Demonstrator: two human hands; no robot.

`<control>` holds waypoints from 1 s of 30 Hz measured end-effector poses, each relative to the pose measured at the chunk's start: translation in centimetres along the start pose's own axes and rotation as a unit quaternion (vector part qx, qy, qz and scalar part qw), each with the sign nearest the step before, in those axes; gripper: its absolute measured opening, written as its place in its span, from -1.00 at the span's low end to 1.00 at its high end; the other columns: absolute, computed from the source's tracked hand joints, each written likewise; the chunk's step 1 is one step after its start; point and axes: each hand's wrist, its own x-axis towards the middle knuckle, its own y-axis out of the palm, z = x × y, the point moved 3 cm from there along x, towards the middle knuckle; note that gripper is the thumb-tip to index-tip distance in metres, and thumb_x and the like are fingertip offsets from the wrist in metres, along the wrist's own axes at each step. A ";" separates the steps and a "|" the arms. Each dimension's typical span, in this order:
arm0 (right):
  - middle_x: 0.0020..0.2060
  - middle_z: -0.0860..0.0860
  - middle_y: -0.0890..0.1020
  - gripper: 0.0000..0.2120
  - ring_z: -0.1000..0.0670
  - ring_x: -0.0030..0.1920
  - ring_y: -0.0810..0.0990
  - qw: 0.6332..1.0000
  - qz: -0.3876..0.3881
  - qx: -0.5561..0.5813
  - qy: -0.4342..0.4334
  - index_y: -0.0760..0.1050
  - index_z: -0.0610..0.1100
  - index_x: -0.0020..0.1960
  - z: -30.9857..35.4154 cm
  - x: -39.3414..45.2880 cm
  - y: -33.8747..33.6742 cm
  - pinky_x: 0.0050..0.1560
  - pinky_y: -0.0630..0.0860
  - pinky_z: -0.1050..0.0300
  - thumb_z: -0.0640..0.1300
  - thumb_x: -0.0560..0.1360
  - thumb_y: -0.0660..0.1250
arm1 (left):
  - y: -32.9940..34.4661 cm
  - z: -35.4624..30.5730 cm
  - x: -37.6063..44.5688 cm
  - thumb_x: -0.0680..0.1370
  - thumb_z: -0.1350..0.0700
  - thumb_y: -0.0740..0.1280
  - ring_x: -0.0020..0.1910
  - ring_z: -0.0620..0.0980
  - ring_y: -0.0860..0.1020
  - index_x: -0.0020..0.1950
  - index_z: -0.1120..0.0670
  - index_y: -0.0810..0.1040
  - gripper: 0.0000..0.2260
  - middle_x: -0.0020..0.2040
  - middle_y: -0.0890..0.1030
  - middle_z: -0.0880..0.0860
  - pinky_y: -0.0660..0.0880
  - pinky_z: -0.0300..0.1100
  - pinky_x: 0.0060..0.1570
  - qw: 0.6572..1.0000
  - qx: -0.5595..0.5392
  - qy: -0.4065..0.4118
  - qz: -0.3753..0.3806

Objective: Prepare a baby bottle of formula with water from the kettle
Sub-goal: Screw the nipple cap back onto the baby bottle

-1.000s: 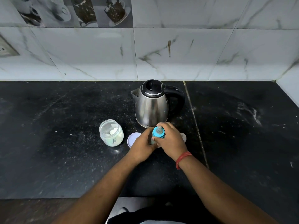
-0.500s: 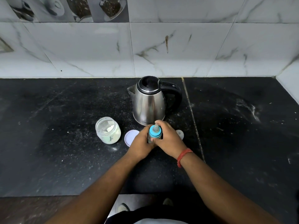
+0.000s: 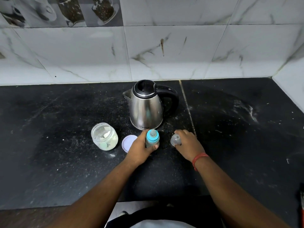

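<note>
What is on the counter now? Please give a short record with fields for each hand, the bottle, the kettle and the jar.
left hand: left hand grips the baby bottle
right hand: right hand holds the clear cap, to the right of the bottle
bottle: upright, blue ring and teat on
kettle: steel kettle behind the bottle, lid closed, spout to the left
jar: open glass jar with pale powder, its lid flat beside it
surface: black counter
</note>
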 end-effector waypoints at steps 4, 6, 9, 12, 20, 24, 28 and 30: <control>0.25 0.03 0.54 -0.55 0.01 0.22 0.55 0.983 -0.059 0.172 0.031 0.47 0.02 0.35 0.8 0.1 -0.9 0.29 0.50 0.04 -0.14 0.49 0.45 | -0.2 0.0 -0.2 0.48 0.01 0.53 0.22 -0.22 0.56 0.36 -0.18 0.43 -0.50 0.20 0.60 -0.14 0.45 -0.27 0.26 1.000 -0.010 0.018 -0.003; 0.14 0.06 0.63 -0.64 0.05 0.13 0.63 0.945 -0.069 0.318 0.023 0.52 0.09 0.22 2.0 0.3 -2.1 0.22 0.57 0.02 -0.14 0.47 0.48 | -0.4 -0.3 -0.4 0.47 -0.01 0.53 0.22 -0.23 0.52 0.42 -0.04 0.45 -0.45 0.19 0.55 -0.11 0.42 -0.30 0.26 0.999 0.003 0.035 -0.008; 0.11 0.04 0.68 -0.64 0.05 0.12 0.66 0.900 -0.039 0.433 -0.020 0.54 0.06 0.25 4.2 0.3 -3.9 0.18 0.60 0.06 -0.18 0.49 0.46 | -1.0 -1.0 -0.7 0.48 0.00 0.53 0.23 -0.26 0.46 0.44 0.02 0.46 -0.44 0.20 0.50 -0.09 0.31 -0.46 0.22 0.998 0.020 0.065 -0.018; 0.15 0.03 0.65 -0.61 0.05 0.13 0.64 0.904 -0.049 0.423 -0.037 0.53 0.03 0.29 5.5 0.6 -5.1 0.13 0.60 0.14 -0.22 0.50 0.45 | -1.7 -1.7 -0.8 0.46 -0.06 0.51 0.22 -0.24 0.45 0.43 0.00 0.47 -0.44 0.19 0.50 -0.06 0.29 -0.48 0.21 0.997 0.024 0.074 -0.026; 0.11 0.05 0.65 -0.66 0.10 0.09 0.64 0.907 -0.029 0.417 -0.055 0.55 0.03 0.25 6.8 0.4 -6.2 0.06 0.59 0.26 -0.22 0.52 0.44 | -3.3 -2.5 -0.5 0.47 -0.02 0.56 0.18 -0.33 0.46 0.45 -0.03 0.47 -0.42 0.22 0.51 -0.11 0.31 -0.50 0.17 0.996 0.052 0.061 -0.037; 0.16 0.04 0.60 -0.61 0.12 0.10 0.63 0.931 0.005 0.358 -0.075 0.53 0.01 0.30 7.7 0.3 -5.2 0.08 0.57 0.32 -0.20 0.51 0.46 | -3.5 -3.0 -0.3 0.43 -0.14 0.51 0.18 -0.14 0.57 0.42 -0.07 0.49 -0.42 0.20 0.60 -0.15 0.52 -0.09 0.23 0.996 0.053 0.059 -0.027; 0.18 0.06 0.57 -0.57 0.09 0.11 0.63 0.939 0.001 0.334 -0.085 0.53 -0.01 0.32 8.2 0.5 -4.6 0.13 0.57 0.25 -0.23 0.49 0.46 | -4.0 -3.2 -0.1 0.41 -0.20 0.50 0.15 -0.10 0.59 0.39 -0.15 0.49 -0.43 0.17 0.62 -0.17 0.55 0.05 0.18 0.995 0.077 0.062 -0.022; 0.19 0.09 0.53 -0.53 0.07 0.12 0.62 0.942 0.015 0.323 -0.090 0.52 0.01 0.35 8.3 0.6 -4.4 0.14 0.57 0.24 -0.25 0.48 0.44 | -4.0 -3.5 0.0 0.41 -0.19 0.50 0.15 -0.10 0.58 0.38 -0.15 0.50 -0.44 0.16 0.61 -0.17 0.54 0.05 0.18 0.994 0.087 0.072 -0.007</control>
